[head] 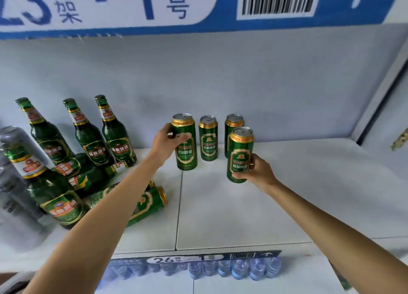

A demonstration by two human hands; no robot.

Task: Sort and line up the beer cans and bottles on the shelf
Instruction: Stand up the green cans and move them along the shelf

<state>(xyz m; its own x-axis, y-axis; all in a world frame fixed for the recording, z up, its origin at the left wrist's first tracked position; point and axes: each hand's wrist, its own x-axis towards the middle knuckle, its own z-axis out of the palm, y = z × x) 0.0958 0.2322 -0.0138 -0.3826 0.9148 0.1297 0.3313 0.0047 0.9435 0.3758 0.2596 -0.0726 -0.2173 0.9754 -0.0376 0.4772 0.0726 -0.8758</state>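
My left hand (169, 142) grips an upright green beer can (185, 152) on the white shelf (287, 196). My right hand (257, 170) holds a second green can (239, 154) in front of the row. Two more upright cans (208, 139) (233, 122) stand at the back. A green can (146, 204) lies on its side under my left forearm. Green beer bottles stand at the left: three at the back (116, 137) (90, 137) (47, 137) and one in front (53, 194). Another bottle (86, 179) lies among them.
A grey can (15, 139) stands at the far left edge. The shelf's back wall and right side panel (379, 95) close in the space. A label strip (212, 257) runs along the front edge, with water bottles (238, 268) on the shelf below.
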